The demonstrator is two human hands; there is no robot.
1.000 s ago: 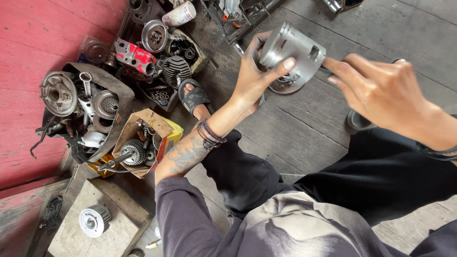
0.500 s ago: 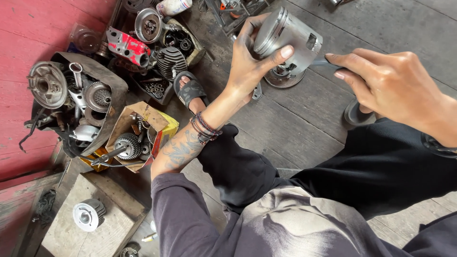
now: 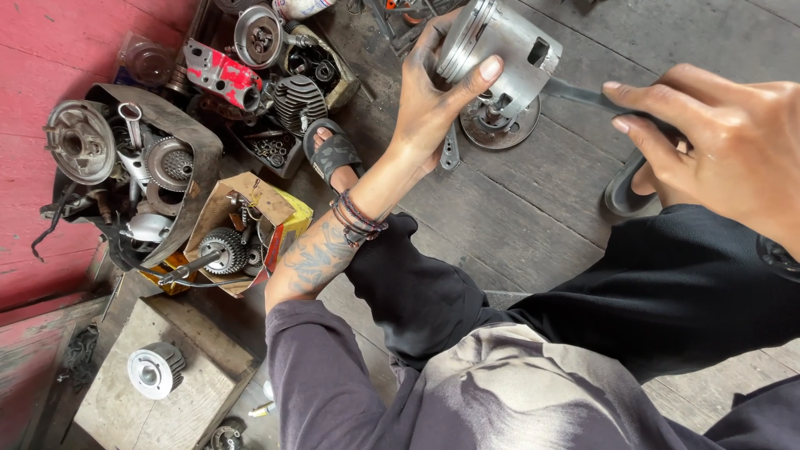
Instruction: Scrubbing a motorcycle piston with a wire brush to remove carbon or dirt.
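piston [image 3: 500, 50] lower, silvery, ring-grooved

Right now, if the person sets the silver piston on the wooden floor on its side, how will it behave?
The piston looks like solid cast metal, so probably rigid and heavy for its size. Its round wall would likely let it roll on the plank floor. The left hand wraps it with spread fingers, suggesting a smooth, maybe oily, surface.
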